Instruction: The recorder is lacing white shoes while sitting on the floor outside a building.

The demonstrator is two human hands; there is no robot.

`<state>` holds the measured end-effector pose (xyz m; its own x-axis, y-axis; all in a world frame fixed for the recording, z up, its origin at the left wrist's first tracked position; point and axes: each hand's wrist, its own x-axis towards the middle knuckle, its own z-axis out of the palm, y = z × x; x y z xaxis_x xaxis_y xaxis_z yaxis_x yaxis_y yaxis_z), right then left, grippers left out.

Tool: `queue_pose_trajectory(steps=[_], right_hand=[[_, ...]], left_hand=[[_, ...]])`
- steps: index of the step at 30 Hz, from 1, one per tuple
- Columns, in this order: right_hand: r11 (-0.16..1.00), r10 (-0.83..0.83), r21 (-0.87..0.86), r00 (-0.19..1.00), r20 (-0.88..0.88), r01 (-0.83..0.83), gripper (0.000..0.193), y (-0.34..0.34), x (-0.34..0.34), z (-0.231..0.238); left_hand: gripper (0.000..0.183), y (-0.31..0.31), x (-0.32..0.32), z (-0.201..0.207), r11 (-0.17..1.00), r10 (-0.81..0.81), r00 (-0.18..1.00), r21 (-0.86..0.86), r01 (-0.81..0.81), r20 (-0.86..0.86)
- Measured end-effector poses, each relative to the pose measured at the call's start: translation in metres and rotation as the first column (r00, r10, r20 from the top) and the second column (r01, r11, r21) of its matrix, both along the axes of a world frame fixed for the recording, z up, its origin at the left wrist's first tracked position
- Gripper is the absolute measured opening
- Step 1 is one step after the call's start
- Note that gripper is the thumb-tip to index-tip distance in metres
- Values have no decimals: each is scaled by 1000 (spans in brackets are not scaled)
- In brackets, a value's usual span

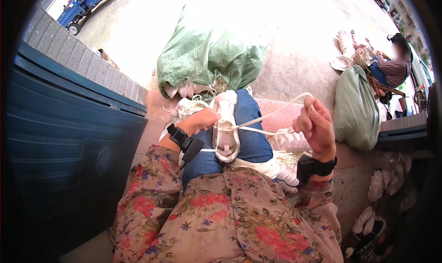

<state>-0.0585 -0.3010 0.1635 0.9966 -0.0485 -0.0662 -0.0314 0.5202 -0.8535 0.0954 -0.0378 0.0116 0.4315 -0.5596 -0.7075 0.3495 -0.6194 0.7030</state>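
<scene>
Your right hand (pixel 316 125) has its grip pinched on the lace (pixel 267 116); I can't tell what your left hand (pixel 202 119) holds. Pulling hard could tip the shoe (pixel 226 145) on your lap (pixel 255 145).

No readable lettering
The dark blue door (pixel 55 171) bears a pale mark (pixel 102 159), too faint to read as text.
</scene>
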Motion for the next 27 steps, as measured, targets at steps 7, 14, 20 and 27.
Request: queue_pose_trajectory(steps=[7,14,20,27], right_hand=[[999,-41,26,997,71,40,12,-11,-1,11],[976,-207,90,974,87,199,12,-3,-10,42],[941,-242,303,923,300,148,7,-23,-43,56],[943,-298,317,694,656,106,4,-61,-65,45]], left_hand=[[18,23,-16,-31,999,49,643,-48,-20,765],[18,7,-18,-29,936,343,785,-116,-332,516],[20,10,-7,-5,936,299,874,-59,-346,-383],[14,4,-26,-18,941,337,889,-134,-310,310]])
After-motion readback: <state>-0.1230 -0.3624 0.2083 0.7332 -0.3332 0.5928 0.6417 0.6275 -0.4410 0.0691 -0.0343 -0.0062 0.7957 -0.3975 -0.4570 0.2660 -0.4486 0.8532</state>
